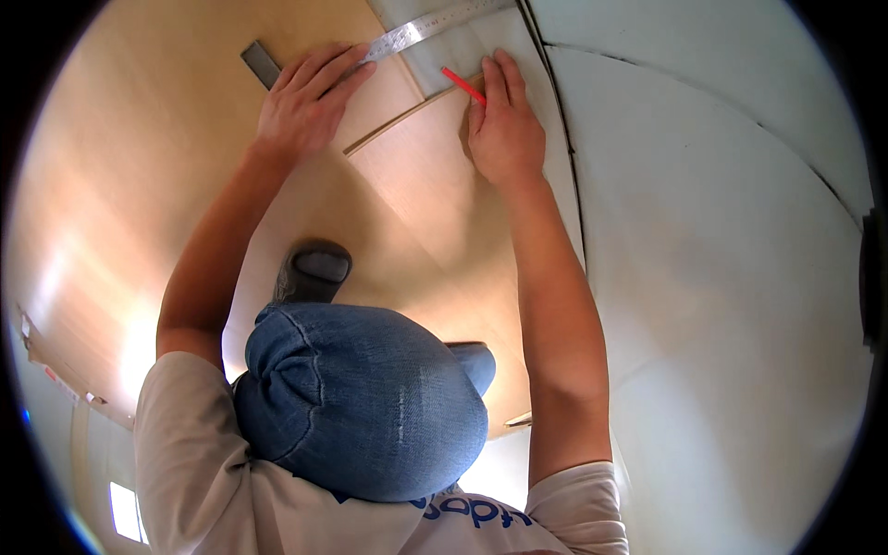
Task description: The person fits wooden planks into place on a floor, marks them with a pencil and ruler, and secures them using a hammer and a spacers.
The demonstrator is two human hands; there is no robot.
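My left hand (310,102) reaches forward over the light plywood, its fingers and thumb closed about a steel ruler (425,30) that runs up to the right. A dark flat metal piece (261,65) sticks out on the other side of that hand; whether it joins the ruler is hidden beneath the fingers. Between the thumb and fingers of my right hand (509,134) is a red pencil (461,83), pointing up and left. That hand rests near the upper edge of a plywood sheet (416,176), with two fingers stretched forward.
A pale grey-white panel (703,277) with dark seams fills the right side. Plywood flooring (120,166) spreads to the left. My bent knee in jeans (370,398) and a dark shoe (314,268) stand below the hands. A small object (520,421) lies beside my right forearm.
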